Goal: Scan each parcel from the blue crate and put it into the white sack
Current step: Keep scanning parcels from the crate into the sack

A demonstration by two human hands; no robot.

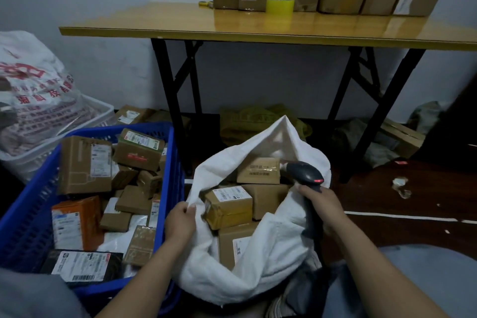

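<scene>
Pinching the near rim of the sack [260, 261], my left grip [180, 221] sits just beside the crate [169, 170] of parcels [85, 165], while my right grip [321, 205] is clamped round the scanner [305, 171] above boxes [228, 205] inside the sack.

The blue crate [25, 227] at 8 o'clock is heaped with brown parcels [85, 165] at all angles. Just beside its 3 o'clock side, the white sack [271, 253] slumps open, labelled brown boxes [228, 205] inside. The left hand [180, 222] pinches its 9 o'clock rim, and the right hand [320, 201] grips the scanner [305, 171] at its 2 o'clock.
</scene>
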